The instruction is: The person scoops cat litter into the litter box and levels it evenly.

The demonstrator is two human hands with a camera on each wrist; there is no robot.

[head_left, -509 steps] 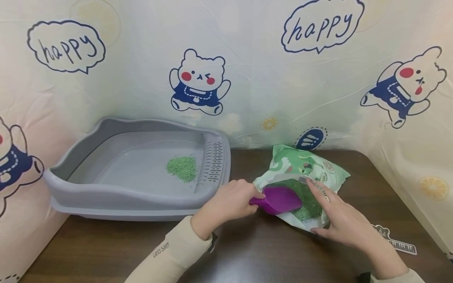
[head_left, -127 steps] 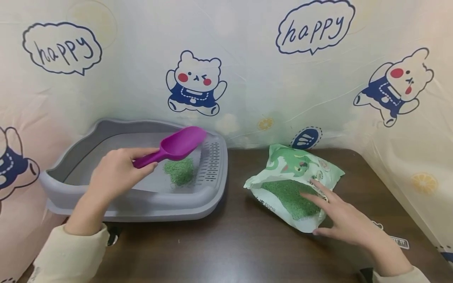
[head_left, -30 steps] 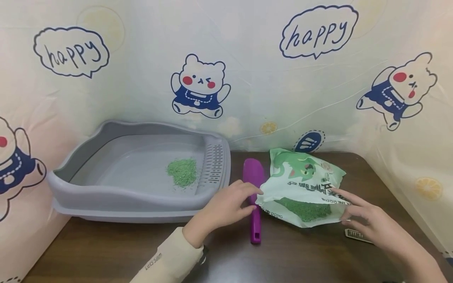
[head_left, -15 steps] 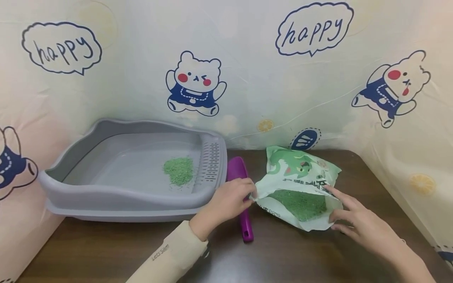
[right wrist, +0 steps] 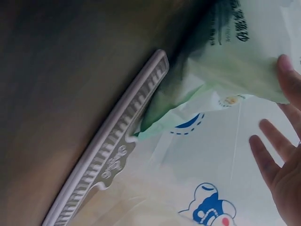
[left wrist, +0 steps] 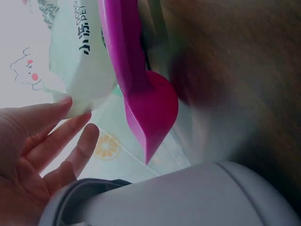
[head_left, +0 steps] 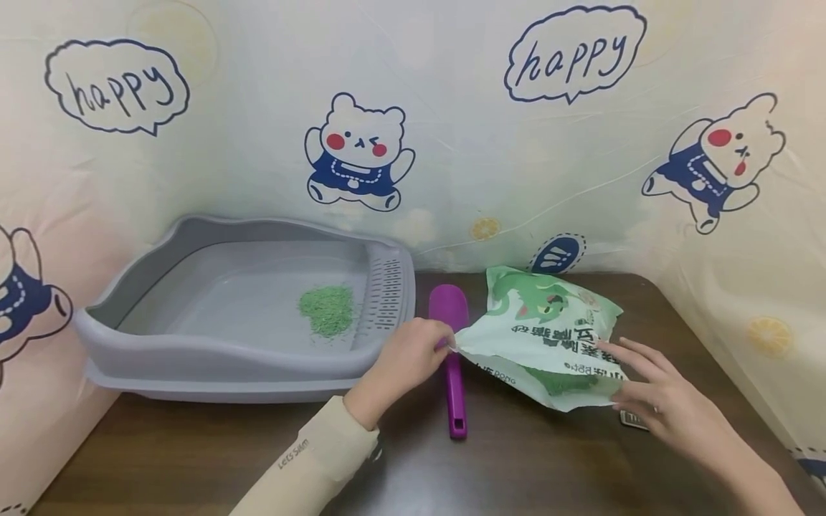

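A green-and-white cat litter bag point(head_left: 545, 333) lies on the table, its mouth toward me and mostly flattened. Green litter point(head_left: 568, 381) shows through the remaining gap. My left hand point(head_left: 409, 358) pinches the left corner of the mouth between thumb and forefinger, as the left wrist view also shows. At the opposite corner, my right hand point(head_left: 674, 405) pinches the bag's edge, thumb on the near face and other fingers spread. A purple scoop point(head_left: 456, 401) lies on the table under my left fingertips, its handle pointing toward me.
To the left stands a grey litter box point(head_left: 226, 373) with a slotted ledge and a small heap of green litter point(head_left: 328, 310) inside. A pale ridged strip with a scalloped tab point(right wrist: 113, 162) lies beside the bag, partly behind my right hand. Printed cloth point(head_left: 452, 143) hangs behind.
Several seconds ago my left hand held the scoop over the litter box; the scoop now lies on the table. Both hands have taken the bag's corners, and its mouth has narrowed.
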